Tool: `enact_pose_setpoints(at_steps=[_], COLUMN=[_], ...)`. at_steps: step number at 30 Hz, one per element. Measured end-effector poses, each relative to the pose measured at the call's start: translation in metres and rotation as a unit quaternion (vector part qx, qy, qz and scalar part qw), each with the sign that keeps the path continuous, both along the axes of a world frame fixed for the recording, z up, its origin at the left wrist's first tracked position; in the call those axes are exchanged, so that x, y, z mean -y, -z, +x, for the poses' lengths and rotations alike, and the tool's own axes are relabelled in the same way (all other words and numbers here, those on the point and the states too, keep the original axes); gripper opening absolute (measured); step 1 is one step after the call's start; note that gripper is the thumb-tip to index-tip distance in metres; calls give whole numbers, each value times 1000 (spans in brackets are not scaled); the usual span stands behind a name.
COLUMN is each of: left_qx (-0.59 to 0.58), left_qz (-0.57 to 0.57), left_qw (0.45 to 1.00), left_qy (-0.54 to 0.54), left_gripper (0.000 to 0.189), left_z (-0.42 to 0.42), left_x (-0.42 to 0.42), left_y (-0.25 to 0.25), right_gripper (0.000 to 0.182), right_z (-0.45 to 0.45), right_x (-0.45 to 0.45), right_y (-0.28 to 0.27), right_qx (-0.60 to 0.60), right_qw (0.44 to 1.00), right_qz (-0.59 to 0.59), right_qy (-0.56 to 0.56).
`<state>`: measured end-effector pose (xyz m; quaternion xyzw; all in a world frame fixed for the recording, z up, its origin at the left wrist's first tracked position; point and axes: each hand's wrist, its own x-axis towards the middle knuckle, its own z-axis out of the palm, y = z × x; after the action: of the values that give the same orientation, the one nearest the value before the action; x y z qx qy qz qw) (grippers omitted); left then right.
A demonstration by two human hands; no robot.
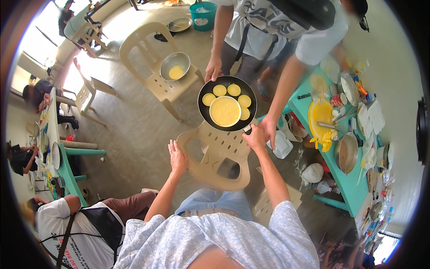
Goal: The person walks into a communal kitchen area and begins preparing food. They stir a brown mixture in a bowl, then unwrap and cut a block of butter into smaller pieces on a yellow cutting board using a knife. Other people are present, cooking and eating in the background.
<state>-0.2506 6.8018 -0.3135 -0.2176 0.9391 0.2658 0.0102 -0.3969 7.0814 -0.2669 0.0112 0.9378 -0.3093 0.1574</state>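
Observation:
A black frying pan (215, 126) is held level over a beige plastic chair (231, 144). In it sits a round dish of pale yellow batter (225, 111), ringed by several small molds of yellow batter (234, 89). My right hand (256, 137) grips the pan's handle at the near right side. Beside the chair's left edge, my left hand (178, 158) is raised with its palm turned toward the chair, holding nothing. Across from me, another person's hand (214, 68) holds the pan's far rim, and that person's other hand (268, 129) is next to my right hand at the handle.
A metal bowl (175, 66) with yellow batter rests on another plastic chair (144, 50). At right, a green table (352, 188) bears whisks, a metal pot (347, 153) and a yellow cloth (319, 124). A seated person (77, 232) is at my left.

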Motion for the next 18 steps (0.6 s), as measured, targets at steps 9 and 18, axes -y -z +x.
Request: enact_pose_setpoints(at_steps=[9, 18], left_qx=[14, 10], left_qz=[-3, -23], left_qw=[1000, 1000], left_qy=[-10, -19], left_gripper=[60, 60], left_z=[-2, -2], left_x=[-2, -3], left_y=[5, 14], right_gripper=[32, 26], right_z=[-18, -13], right_x=[-6, 6], right_y=[-2, -55], right_qx=[94, -23], right_qw=[995, 996], right_qz=[-20, -45], right_qy=[-26, -68])
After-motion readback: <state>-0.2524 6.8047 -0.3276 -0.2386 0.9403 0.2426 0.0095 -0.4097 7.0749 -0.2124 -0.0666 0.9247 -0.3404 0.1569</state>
